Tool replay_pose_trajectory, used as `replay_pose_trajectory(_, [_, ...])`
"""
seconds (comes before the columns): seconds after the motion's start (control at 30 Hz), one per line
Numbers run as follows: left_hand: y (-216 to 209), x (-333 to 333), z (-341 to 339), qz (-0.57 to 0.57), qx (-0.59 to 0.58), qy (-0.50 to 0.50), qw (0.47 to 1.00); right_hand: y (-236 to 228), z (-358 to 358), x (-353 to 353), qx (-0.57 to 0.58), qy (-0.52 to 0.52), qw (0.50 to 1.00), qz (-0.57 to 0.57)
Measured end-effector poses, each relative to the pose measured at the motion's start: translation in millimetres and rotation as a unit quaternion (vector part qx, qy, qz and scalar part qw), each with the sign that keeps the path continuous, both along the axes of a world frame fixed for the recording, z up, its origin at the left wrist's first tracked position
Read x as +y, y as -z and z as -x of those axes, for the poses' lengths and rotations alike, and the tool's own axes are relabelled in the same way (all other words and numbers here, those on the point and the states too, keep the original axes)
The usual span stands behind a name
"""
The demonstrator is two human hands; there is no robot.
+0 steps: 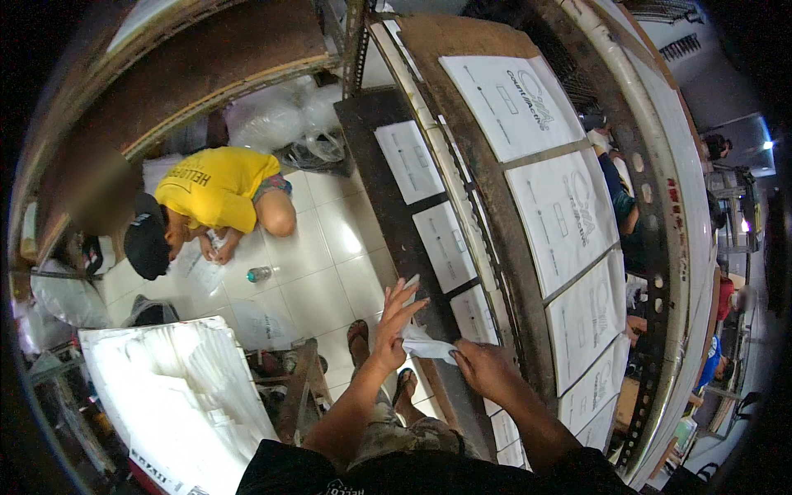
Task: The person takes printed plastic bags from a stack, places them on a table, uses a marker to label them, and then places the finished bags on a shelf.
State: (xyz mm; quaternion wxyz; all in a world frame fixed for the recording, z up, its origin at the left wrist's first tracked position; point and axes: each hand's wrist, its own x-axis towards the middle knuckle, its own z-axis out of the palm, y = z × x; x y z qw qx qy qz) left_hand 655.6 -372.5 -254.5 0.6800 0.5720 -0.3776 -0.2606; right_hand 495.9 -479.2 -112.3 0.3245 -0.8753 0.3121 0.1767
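My left hand (396, 323) is raised over the floor beside the dark lower shelf, its fingers stretched out and apart. A thin, crumpled white piece (429, 346) lies against its palm and thumb; whether it is cloth or plastic I cannot tell. My right hand (488, 369) pinches the other end of that piece between thumb and fingers, just in front of the lower row of sheets. Pale printed sheets (470, 313) lie in a row on the dark lower shelf (371, 124). Larger white printed sheets (561, 206) line the brown board above, to the right.
On the tiled floor (318, 289) at left, a person in a yellow shirt (214, 188) crouches over a sheet. A small bottle (259, 274) stands near them. White sheets are stacked in a box (177, 396) at lower left. A metal rack post (635, 107) rises on the right.
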Motion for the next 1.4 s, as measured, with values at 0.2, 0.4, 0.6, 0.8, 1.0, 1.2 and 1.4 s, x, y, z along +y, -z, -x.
replay_pose_trajectory(0.2, [-51, 29, -51, -0.075, -0.032, 0.088, 0.993, -22, -39, -19, -0.099, 0.019, 0.995, 0.003])
replay_pose_trajectory(0.4, [-90, 42, -66, -0.22, 0.025, 0.104, 0.97, -36, -60, -41, -0.143, -0.009, 0.988, -0.062])
replay_pose_trajectory(0.6, [-107, 46, -73, -0.244, -0.012, 0.092, 0.965, -6, -62, -41, -0.134, -0.001, 0.985, -0.105])
replay_pose_trajectory(0.8, [-120, 56, -79, -0.286, -0.133, 0.08, 0.945, 2, -72, -43, -0.182, -0.002, 0.975, -0.125])
replay_pose_trajectory(1.0, [-121, 64, -83, -0.302, -0.167, 0.076, 0.936, 3, -74, -40, -0.183, -0.024, 0.978, -0.099])
replay_pose_trajectory(1.2, [-123, 71, -90, -0.289, -0.188, 0.062, 0.937, -2, -73, -38, -0.183, -0.026, 0.978, -0.095])
replay_pose_trajectory(1.4, [-132, 79, -98, -0.31, -0.203, 0.073, 0.926, -3, -70, -29, -0.186, -0.002, 0.98, -0.076])
